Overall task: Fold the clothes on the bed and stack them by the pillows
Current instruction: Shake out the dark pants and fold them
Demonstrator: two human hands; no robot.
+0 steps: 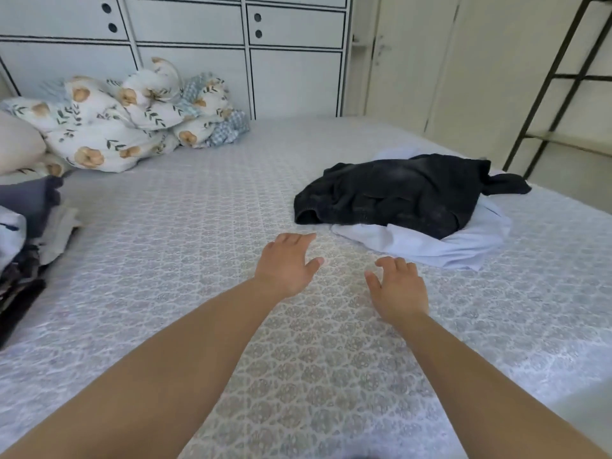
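We reach forward over the patterned bed sheet with both arms, our left hand and right hand loosely spread, holding nothing. Just beyond them lies a crumpled black garment on top of a pale blue garment, both unfolded (likely the next to take). At the left edge sits a stack of folded clothes beside a beige pillow, with a floral duvet bunched behind

I'm in a home bedroom: patterned bed, floral bedding, pale cupboards behind.
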